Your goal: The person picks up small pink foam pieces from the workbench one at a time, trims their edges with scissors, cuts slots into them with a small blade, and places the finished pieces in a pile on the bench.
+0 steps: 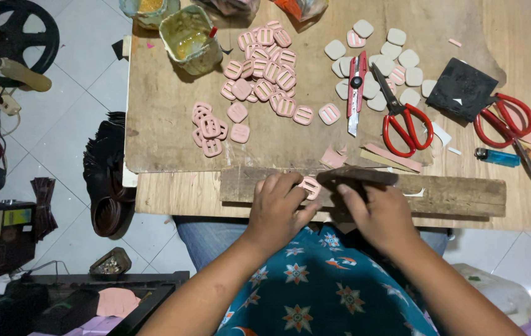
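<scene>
Pink slotted buckle (310, 186) pinched by left hand (278, 208) — right hand (377, 214) grips dark wooden tool (357, 177)

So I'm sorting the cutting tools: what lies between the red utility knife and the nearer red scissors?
In the head view, pale grey-white square pieces lie between the red utility knife and the red scissors.
</scene>
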Demonstrator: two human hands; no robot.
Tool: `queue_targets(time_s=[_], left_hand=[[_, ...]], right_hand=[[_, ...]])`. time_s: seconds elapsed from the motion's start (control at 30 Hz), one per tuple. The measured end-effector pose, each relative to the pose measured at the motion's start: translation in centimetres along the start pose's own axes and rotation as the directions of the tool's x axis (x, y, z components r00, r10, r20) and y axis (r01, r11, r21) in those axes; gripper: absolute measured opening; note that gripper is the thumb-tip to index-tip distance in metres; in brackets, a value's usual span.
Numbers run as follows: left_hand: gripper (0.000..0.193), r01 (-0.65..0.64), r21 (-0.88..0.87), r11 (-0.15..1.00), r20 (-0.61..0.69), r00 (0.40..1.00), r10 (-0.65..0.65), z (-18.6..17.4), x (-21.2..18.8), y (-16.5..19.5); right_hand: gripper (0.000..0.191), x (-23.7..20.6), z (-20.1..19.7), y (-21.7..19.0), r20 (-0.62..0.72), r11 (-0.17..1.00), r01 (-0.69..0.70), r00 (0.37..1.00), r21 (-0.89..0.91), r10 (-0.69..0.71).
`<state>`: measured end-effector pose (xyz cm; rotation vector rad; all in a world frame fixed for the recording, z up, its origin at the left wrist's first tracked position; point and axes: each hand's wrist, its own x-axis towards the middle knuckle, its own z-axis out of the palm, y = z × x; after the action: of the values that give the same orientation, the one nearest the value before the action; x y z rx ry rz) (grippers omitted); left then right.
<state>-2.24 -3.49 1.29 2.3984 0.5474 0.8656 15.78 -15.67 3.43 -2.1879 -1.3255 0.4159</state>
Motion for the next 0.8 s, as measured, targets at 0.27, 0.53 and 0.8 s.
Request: queue_targets(time_s=[0.27,0.53,0.8], left_hand=[[0.012,0.111,-0.052,0.992,0.032,0.993,-0.11,0.0,0.3,-1.1],[0.028,0.616,-0.7,0.361,0.34,0.732,-0.591,0.3,0.8,-1.2],[0.035,0.681,-0.714,0.164,0.475,0.643,-0.601,-0.1,0.9,-0.2]], right_hand=[[0.045,-1.8,-3.8,-0.2,0.006,0.939,0.073,0.997,0.337,-0.08],[0.035,-2.1,-5.5,-2.0,0.122,0.966,0.057,0.988,0.254,-0.09],[0.057,-1.6,-3.4,-2.4,0.156,0.895,0.44,0.891,-0.069,-0.426]])
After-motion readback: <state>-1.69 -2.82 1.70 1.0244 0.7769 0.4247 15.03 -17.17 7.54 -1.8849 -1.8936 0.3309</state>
